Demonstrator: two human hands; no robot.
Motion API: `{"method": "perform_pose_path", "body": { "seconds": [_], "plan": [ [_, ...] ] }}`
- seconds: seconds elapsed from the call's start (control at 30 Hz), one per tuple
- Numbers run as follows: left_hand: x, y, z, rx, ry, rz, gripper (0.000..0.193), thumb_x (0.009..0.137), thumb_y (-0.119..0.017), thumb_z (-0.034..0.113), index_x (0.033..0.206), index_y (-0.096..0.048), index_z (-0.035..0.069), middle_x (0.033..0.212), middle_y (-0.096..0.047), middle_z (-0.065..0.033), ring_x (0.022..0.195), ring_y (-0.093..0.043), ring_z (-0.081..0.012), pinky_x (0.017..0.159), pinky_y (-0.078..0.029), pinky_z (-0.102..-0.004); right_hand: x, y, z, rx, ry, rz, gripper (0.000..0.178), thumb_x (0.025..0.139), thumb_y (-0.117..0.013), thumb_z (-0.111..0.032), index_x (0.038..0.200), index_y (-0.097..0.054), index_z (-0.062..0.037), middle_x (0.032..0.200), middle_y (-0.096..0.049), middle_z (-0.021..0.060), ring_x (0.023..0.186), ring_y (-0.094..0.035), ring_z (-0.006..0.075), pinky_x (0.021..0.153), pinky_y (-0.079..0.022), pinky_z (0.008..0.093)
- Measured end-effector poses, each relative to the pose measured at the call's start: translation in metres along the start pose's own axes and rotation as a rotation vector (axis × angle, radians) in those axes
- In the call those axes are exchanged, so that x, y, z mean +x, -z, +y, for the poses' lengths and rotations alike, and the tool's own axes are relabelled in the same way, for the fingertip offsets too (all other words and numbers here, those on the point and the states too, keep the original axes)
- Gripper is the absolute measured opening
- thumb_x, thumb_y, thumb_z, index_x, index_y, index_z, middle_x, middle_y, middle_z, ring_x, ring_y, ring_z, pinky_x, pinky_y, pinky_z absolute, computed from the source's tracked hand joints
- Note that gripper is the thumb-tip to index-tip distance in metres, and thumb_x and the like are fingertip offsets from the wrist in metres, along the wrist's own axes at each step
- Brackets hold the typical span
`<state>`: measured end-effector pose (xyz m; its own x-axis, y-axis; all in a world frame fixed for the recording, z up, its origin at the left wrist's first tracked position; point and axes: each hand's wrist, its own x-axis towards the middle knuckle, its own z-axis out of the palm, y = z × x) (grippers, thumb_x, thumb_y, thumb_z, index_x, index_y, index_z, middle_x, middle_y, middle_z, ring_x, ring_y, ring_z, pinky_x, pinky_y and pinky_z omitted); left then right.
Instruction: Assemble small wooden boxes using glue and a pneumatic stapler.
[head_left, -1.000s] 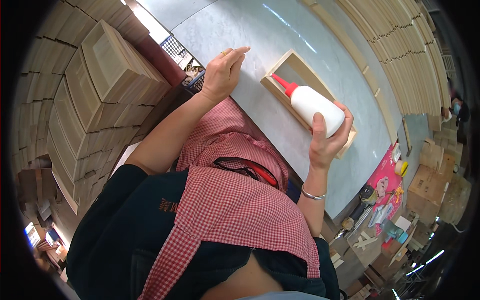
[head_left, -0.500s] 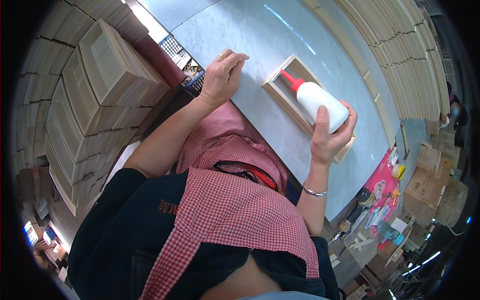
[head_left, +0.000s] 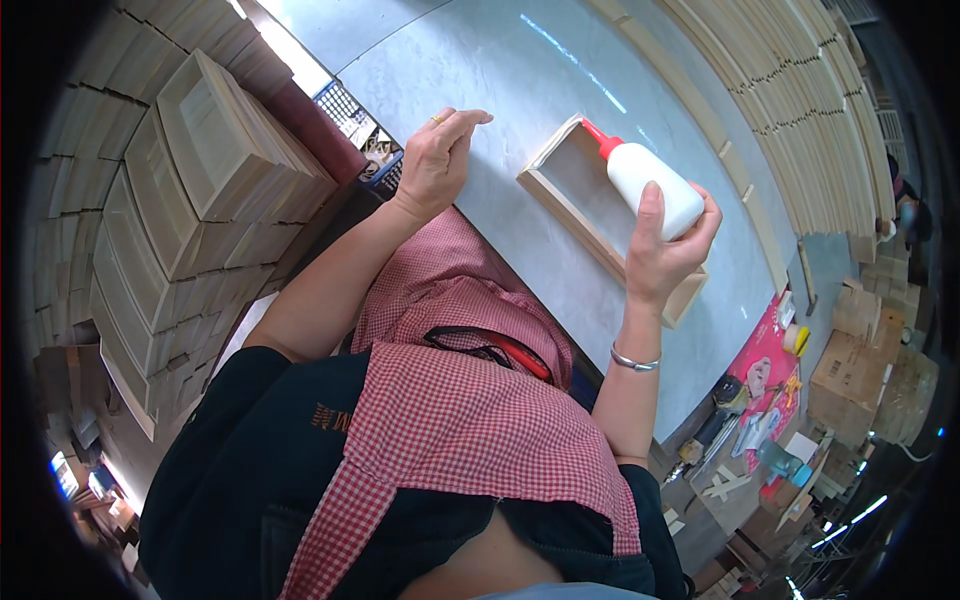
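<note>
Since the earlier frames, the red nozzle (head_left: 603, 143) has travelled along the left short side of the wooden frame (head_left: 573, 224) and now points at that side's far corner; whether its tip touches the wood is too fine to tell. It tops a white bottle (head_left: 655, 195), tilted over the frame and clamped in the right hand (head_left: 668, 250), thumb on the near side and fingers around the far side and base. The frame, an open rectangle, lies on the grey tabletop (head_left: 690, 365) close to the near edge, one long side roughly parallel to it. The left hand (head_left: 437, 160) holds nothing, its fingers bent and close together, above the near edge to the left of the frame. Just outside that edge, farther left, sits a blue basket (head_left: 388, 176). Beyond the frame, a row of wooden strips (head_left: 735, 168) runs along the tabletop, with stacked strips (head_left: 790, 100) toward the far edge. Past the right end lie a pink sheet (head_left: 762, 345) and a yellow roll (head_left: 797, 340), with cardboard boxes (head_left: 848, 378) farther out. Stacked wooden trays (head_left: 215, 130) rise left of the person, who wears a red checked apron (head_left: 480, 410).
</note>
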<state>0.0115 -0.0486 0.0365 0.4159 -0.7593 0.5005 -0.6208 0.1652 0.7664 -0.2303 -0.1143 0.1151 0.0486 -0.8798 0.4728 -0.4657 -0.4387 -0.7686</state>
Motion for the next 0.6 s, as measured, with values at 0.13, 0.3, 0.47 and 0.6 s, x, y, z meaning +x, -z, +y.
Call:
{"method": "perform_pose_path", "body": {
  "seconds": [0.13, 0.3, 0.47, 0.6],
  "plan": [
    [-0.001, -0.002, -0.001, 0.016, -0.011, 0.007, 0.022, 0.095, -0.057, -0.005, 0.111, -0.071, 0.003, 0.081, -0.058, -0.0022, 0.062, -0.043, -0.0118, 0.059, -0.038, -0.0259, -0.001, 0.011, 0.001, -0.036, -0.027, 0.02, 0.048, 0.088, -0.074, -0.032, 0.118, -0.048, -0.0062, 0.107, -0.059, 0.0119, 0.093, -0.063, 0.0258, 0.074, -0.056, 0.0337],
    [0.0, -0.004, 0.0, 0.015, -0.038, 0.049, 0.022, 0.095, -0.056, -0.003, 0.112, -0.069, 0.002, 0.08, -0.06, -0.0049, 0.061, -0.047, -0.0152, 0.06, -0.042, -0.028, -0.004, 0.031, 0.005, -0.081, -0.041, 0.053, 0.047, 0.088, -0.074, -0.032, 0.117, -0.049, -0.0059, 0.107, -0.059, 0.0117, 0.094, -0.063, 0.0254, 0.074, -0.055, 0.0342],
    [-0.001, -0.003, 0.004, 0.062, -0.03, 0.061, 0.022, 0.094, -0.056, -0.002, 0.112, -0.068, 0.002, 0.081, -0.06, -0.0058, 0.063, -0.05, -0.0163, 0.062, -0.044, -0.0291, -0.011, 0.053, 0.011, -0.132, -0.046, 0.101, 0.046, 0.089, -0.072, -0.035, 0.118, -0.052, -0.0047, 0.106, -0.06, 0.0132, 0.094, -0.063, 0.0265, 0.075, -0.055, 0.0344],
    [-0.001, -0.004, 0.004, 0.081, -0.029, 0.063, 0.023, 0.094, -0.056, -0.002, 0.113, -0.068, 0.002, 0.083, -0.061, -0.0059, 0.065, -0.051, -0.0164, 0.063, -0.045, -0.0293, -0.016, 0.074, 0.016, -0.167, -0.061, 0.13, 0.045, 0.089, -0.073, -0.034, 0.116, -0.052, -0.0046, 0.106, -0.06, 0.0129, 0.094, -0.062, 0.0264, 0.075, -0.054, 0.0344]
  ]
}}
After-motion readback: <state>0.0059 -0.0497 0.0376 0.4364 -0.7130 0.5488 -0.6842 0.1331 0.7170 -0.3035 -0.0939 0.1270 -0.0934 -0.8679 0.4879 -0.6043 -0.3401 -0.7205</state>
